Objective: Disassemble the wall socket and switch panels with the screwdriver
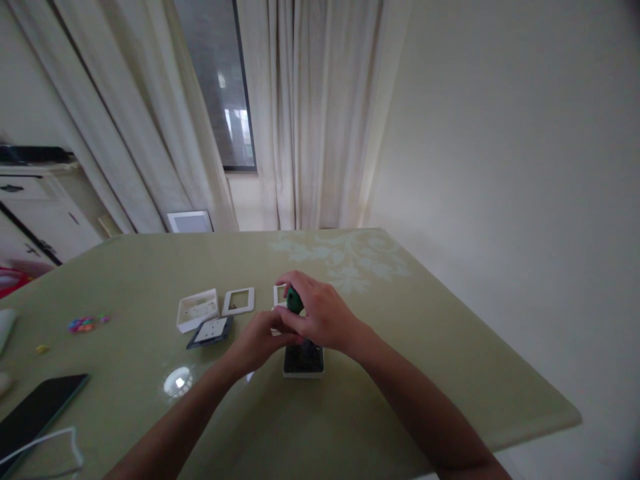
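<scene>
My right hand [323, 313] is wrapped round the green handle of a screwdriver [295, 301], which points down. Below it lies a small black unit with a white rim [304, 363], flat on the table. My left hand [263, 340] has its fingers pinched together by the screwdriver's lower end, over the black unit; what they hold is hidden. Partly behind my right hand is a white frame [279, 295]. To the left are another white frame [239, 301], an open white box [198, 310] and a wall socket plate [210, 331] leaning against the box.
The pale green table [400, 373] has a wall along its right side and curtains [320, 120] behind. At left lie small colourful pieces [83, 325], a yellow bit [42, 349], a black phone [40, 407] and a white cable [74, 440].
</scene>
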Demonstrator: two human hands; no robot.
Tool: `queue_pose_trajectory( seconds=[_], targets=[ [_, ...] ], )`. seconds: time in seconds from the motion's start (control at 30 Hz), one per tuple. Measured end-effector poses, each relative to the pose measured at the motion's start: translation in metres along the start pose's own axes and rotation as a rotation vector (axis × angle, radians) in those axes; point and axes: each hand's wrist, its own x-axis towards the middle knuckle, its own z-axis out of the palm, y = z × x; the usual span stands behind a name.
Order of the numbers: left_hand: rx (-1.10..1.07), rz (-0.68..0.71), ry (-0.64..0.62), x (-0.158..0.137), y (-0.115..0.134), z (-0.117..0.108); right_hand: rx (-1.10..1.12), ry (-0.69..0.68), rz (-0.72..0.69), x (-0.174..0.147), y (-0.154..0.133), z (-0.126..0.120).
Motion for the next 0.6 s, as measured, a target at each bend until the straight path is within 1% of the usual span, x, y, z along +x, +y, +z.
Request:
queue_pose_trajectory(
  seconds=[0.07, 0.13, 0.2, 0.3, 0.33, 0.37, 0.43, 0.47, 0.6],
  targets=[
    [0.066, -0.01, 0.008, -0.001, 0.001, -0.001, 0.004, 0.007, -0.017, 0.0, 0.0, -0.002],
    [0.132, -0.005, -0.012, -0.004, 0.003, -0.001, 0.039, 0.084, -0.027, 0.001, 0.001, -0.012],
    [0.198, 0.009, -0.069, -0.009, 0.005, -0.001, 0.108, 0.267, 0.006, 0.002, 0.005, -0.03],
    [0.299, 0.01, -0.164, -0.016, 0.009, 0.003, 0.263, 0.678, 0.122, 0.001, 0.022, -0.058],
    [0.326, 0.008, -0.186, -0.017, 0.01, 0.004, 0.338, 0.79, 0.159, -0.001, 0.031, -0.063],
    [0.347, 0.008, -0.205, -0.018, 0.01, 0.006, 0.451, 0.865, 0.221, -0.005, 0.042, -0.065],
    [0.367, 0.019, -0.238, -0.018, 0.012, 0.009, 0.786, 0.953, 0.467, -0.015, 0.065, -0.057],
    [0.37, 0.03, -0.252, -0.018, 0.012, 0.01, 0.851, 0.955, 0.544, -0.022, 0.077, -0.047],
    [0.365, 0.074, -0.274, -0.017, 0.018, 0.011, 1.037, 0.918, 0.745, -0.051, 0.113, -0.002]
  ],
)
